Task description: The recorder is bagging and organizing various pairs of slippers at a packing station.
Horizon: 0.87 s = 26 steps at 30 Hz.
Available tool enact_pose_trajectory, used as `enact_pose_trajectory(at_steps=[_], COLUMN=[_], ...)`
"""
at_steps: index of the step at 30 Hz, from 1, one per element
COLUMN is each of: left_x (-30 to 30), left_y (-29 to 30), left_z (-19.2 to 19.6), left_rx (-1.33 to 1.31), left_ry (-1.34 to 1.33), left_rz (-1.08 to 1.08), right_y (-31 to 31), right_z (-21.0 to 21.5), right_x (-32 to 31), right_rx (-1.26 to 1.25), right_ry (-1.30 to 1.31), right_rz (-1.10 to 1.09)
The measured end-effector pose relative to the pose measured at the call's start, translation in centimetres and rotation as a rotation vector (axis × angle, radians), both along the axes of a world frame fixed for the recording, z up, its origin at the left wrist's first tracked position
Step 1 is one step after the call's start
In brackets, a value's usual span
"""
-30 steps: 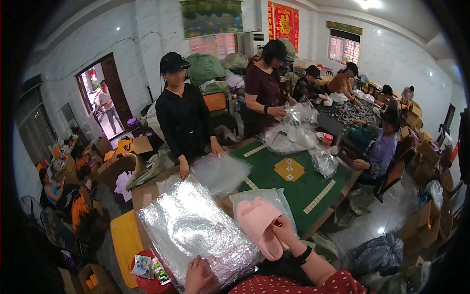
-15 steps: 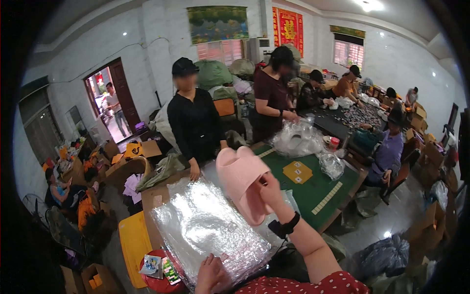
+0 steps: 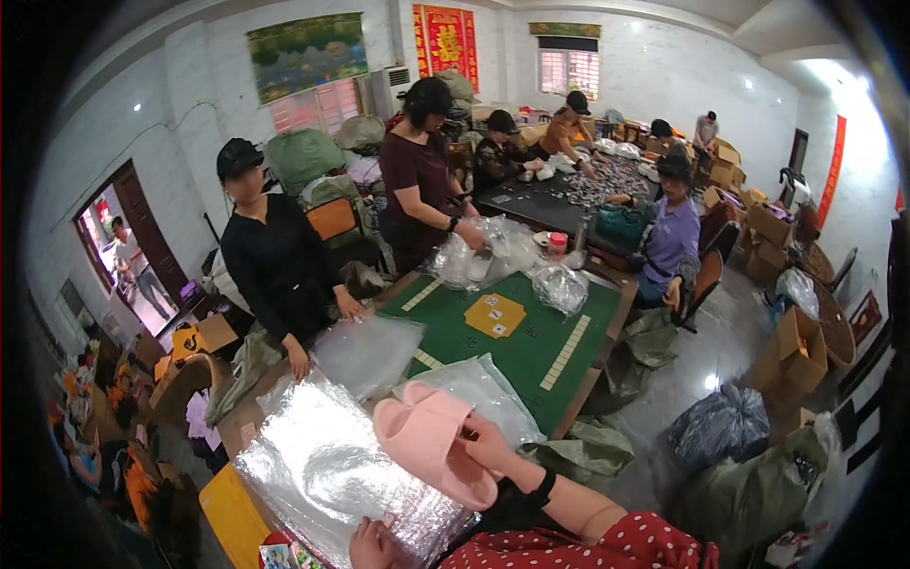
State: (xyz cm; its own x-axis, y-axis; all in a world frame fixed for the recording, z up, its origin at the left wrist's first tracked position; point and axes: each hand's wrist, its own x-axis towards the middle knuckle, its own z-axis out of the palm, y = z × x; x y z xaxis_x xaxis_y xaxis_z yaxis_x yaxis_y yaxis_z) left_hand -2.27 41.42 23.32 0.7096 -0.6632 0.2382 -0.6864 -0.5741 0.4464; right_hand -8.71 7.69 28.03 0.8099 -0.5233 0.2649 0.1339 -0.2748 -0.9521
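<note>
A pair of pink slippers (image 3: 422, 427) hangs over the near part of the table, and my right hand (image 3: 488, 446) grips them at their open end. Below them lies a stack of shiny clear plastic bags (image 3: 313, 455), bright with reflected light. At the near edge of that stack rests my left hand (image 3: 372, 544), fingers slightly bent and apart, touching the plastic; the lower frame edge cuts it off. More clear plastic bags (image 3: 370, 353) lie flat beyond the stack, and another bag sheet (image 3: 474, 394) lies just past the slippers.
A green game-table top (image 3: 512, 356) with rows of tiles stretches beyond. Crumpled clear bags (image 3: 559, 287) sit at its far side. A co-worker in black (image 3: 275, 256) stands at the left, hands on the table. A yellow stool (image 3: 232, 517) and dark filled sacks (image 3: 720, 427) flank the table.
My view has swung to the right. The slippers have come down closer to the bag stack in my right hand. My left hand stays at the stack's near edge.
</note>
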Motion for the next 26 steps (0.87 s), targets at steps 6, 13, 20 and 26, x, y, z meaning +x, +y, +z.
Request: enact_pose_trajectory(at_steps=[6, 13, 20, 26], left_x=[0.0, 0.6, 1.7, 6.5], left_y=[0.0, -0.4, -3.5, -6.9], left_z=[0.8, 1.5, 4.7, 3.9], left_rx=[0.079, 0.105, 0.239, 0.695], left_ry=[0.105, 0.124, 0.245, 0.657], left_rz=[-0.010, -0.078, -0.133, -0.179], right_y=[-6.5, -12.8, -17.6, -19.5], right_z=[-1.9, -3.7, -7.5, -13.8], right_x=[-6.6, -16.7, -28.4, -41.3], right_rx=[-0.328, -0.485, -0.314, 0.014], right_ry=[0.098, 0.172, 0.327, 0.435], right_rz=[-0.382, -1.009, -1.433, -1.722])
